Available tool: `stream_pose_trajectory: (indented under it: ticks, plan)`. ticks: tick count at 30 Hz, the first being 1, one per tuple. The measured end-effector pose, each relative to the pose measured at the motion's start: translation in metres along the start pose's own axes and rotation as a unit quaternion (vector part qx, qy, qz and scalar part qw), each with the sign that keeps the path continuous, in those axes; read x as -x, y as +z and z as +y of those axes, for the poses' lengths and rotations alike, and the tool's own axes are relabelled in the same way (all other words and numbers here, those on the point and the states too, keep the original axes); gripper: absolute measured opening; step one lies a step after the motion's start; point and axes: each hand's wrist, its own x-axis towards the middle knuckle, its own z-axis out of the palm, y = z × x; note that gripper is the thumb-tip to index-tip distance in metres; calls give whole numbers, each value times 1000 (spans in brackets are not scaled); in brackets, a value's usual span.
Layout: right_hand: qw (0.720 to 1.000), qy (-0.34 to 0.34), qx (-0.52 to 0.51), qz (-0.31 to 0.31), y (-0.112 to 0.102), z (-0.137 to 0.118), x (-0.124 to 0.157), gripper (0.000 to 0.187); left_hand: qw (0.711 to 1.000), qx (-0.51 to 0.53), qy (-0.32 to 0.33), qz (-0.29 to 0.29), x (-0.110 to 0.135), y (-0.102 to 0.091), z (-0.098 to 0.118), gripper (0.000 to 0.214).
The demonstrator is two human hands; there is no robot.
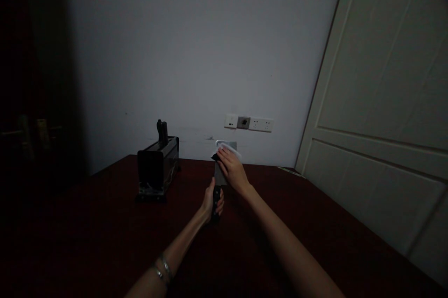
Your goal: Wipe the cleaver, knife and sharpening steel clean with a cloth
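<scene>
My left hand [211, 202] is wrapped round the black handle of a cleaver [220, 175], holding it upright above the dark red table [105, 242]. The broad steel blade rises behind my right hand [233, 170]. That hand presses a white cloth [229, 149] against the upper part of the blade, fingers closed on it. Two thin bracelets sit on my left wrist.
A black and steel knife block [157, 167] with a dark handle sticking out of its top stands on the table to the left. A row of wall sockets [249, 123] is on the white wall behind. A pale door [381, 116] fills the right side.
</scene>
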Motion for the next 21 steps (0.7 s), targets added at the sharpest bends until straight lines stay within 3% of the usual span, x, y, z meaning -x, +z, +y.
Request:
stream_pose_trajectory:
  ticks: [4,11,18,21]
  plan:
    - [998,-39,-24,-32,2,-10,15,39,1000,-15,3,12,0,1,1,62]
    - [999,31,-4,45,-14,30,-15,37,999,-35,-5,-21,0,3,-6,61]
    - [999,-8,-28,-21,-4,-4,35,41,1000,-23,-7,-8,0,-1,1,61]
    - [999,-10,-27,-20,-10,5,30,39,1000,-15,-15,-23,-1,-1,1,60]
